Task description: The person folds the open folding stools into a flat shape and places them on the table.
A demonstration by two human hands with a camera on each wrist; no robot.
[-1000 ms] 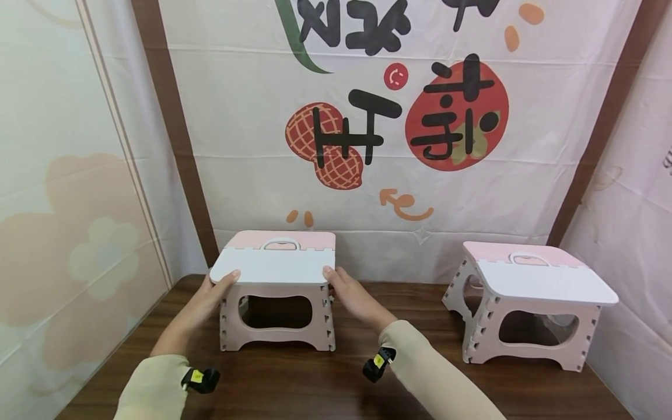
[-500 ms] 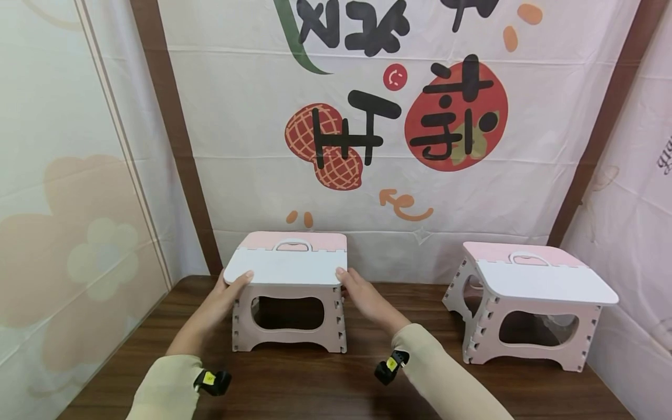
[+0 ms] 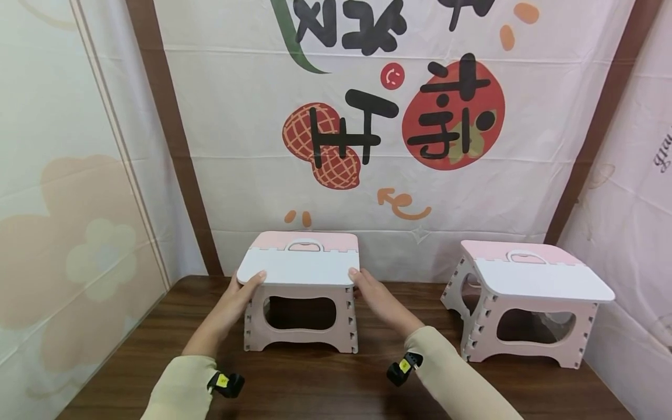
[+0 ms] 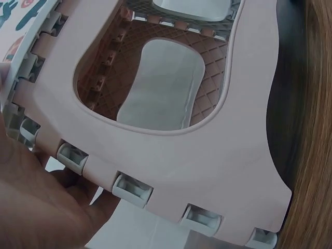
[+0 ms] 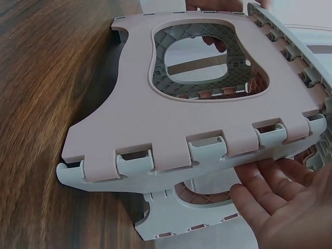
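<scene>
A pink and white folding stool (image 3: pixel 299 268) stands unfolded on the brown wooden table, a white carrying handle on its top. My left hand (image 3: pixel 229 303) grips its left side, thumb on the front corner of the white top. On the opposite side, my right hand (image 3: pixel 380 300) holds it with the thumb at the top's edge. The left wrist view shows the left fingers (image 4: pixel 62 192) reaching behind the hinged leg edge. In the right wrist view, the right fingers (image 5: pixel 264 187) lie against the white side leg, under the top.
A second, matching folding stool (image 3: pixel 535 303) stands unfolded at the table's right. Behind the wooden table (image 3: pixel 315 385) hangs a white printed cloth (image 3: pixel 252 192), with more cloth on both sides. Black wrist cameras (image 3: pixel 227 385) are strapped over the sleeves.
Both hands have moved the left folding stool rightward along the table, keeping their hold on its sides. The second stool stays in place.
</scene>
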